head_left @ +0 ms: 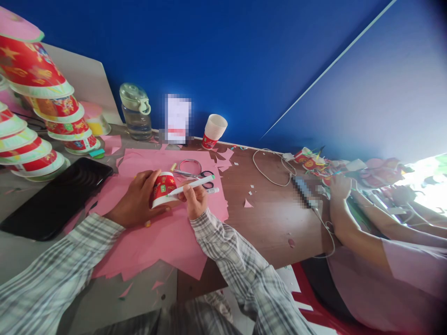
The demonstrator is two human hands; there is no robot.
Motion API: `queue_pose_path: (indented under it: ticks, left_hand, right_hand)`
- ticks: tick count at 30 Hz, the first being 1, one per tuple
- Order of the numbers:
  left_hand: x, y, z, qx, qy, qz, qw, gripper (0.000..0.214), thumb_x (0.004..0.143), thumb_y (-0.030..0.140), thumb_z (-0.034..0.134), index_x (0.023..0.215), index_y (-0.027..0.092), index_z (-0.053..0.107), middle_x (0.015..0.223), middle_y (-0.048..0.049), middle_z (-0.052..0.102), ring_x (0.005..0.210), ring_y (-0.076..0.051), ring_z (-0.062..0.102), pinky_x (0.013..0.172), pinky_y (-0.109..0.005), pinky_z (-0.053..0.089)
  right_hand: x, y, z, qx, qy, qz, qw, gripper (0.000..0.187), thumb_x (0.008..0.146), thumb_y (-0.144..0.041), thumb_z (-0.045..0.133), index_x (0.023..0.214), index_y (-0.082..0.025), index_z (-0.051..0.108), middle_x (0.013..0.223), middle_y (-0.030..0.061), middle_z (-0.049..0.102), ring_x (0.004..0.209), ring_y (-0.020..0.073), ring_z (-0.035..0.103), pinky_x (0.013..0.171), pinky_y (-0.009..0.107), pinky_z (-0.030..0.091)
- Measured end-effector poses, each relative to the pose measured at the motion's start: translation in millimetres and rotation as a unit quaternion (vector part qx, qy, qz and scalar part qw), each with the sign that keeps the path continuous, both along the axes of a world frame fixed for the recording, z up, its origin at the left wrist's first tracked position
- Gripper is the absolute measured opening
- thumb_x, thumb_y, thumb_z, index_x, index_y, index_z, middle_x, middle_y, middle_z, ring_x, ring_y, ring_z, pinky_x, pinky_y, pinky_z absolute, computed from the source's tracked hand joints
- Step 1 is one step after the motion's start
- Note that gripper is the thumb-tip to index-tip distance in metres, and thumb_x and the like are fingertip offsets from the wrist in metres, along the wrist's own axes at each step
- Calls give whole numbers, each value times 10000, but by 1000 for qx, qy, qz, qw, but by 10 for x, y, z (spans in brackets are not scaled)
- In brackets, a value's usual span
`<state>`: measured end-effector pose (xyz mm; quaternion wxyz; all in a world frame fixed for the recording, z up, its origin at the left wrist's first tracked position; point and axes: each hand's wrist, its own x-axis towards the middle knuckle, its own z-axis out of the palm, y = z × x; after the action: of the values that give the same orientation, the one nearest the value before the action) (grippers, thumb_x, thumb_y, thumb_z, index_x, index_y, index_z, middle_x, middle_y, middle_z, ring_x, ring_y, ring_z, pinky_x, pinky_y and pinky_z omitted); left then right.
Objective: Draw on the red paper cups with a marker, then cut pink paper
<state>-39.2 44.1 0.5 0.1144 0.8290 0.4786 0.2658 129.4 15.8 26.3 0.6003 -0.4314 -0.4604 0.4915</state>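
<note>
My left hand (pixel 141 197) is wrapped round a red and white paper cup (pixel 163 186) lying tilted above the pink paper sheets (pixel 150 246). Pinched in my right hand (pixel 195 199) is a white marker pen (pixel 190 184) with a green end. Its left tip is at the cup's side, near the white rim. Just behind the cup lie scissors (pixel 206 179) with dark handles, and a roll of tape (pixel 190 166). Part of a pen cap or second marker (pixel 212 190) shows beside my right fingers.
Stacked decorated cups (pixel 66 107) rise at the left, by a black phone (pixel 59 197). A water bottle (pixel 135 114) and nested paper cups (pixel 214 130) stand along the blue wall. A white cable (pixel 258 172) and paper scraps lie to the right, where a co-worker's arm (pixel 344 218) rests.
</note>
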Motion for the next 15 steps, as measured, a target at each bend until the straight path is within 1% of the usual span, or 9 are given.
queue_pose_path:
  ticks: [4, 9, 15]
  left_hand:
    - [-1, -2, 3, 1, -3, -3, 1000, 1066, 509, 700, 533, 1344, 160, 149, 1265, -161, 355, 1197, -310, 309, 986, -510, 330]
    - [-1, -2, 6, -8, -8, -2, 1000, 1066, 504, 688, 549, 1348, 187, 135, 1265, -153, 354, 1192, -318, 313, 977, -519, 332]
    - [-5, 4, -12, 3, 0, -3, 1000, 1066, 510, 702, 530, 1345, 159, 149, 1265, -159, 353, 1193, -310, 313, 987, -503, 333]
  right_hand:
    - [7, 1, -2, -10, -16, -6, 1000, 430, 727, -575, 521, 702, -147, 563, 521, -20, 487, 478, 68, 442, 475, 196, 367]
    - [7, 9, -15, -4, -24, -5, 1000, 438, 736, -573, 512, 684, -142, 569, 509, -17, 481, 478, 72, 443, 474, 199, 368]
    - [6, -1, -12, -2, -14, -4, 1000, 456, 723, -596, 518, 689, -143, 560, 514, -18, 482, 474, 67, 435, 471, 197, 352]
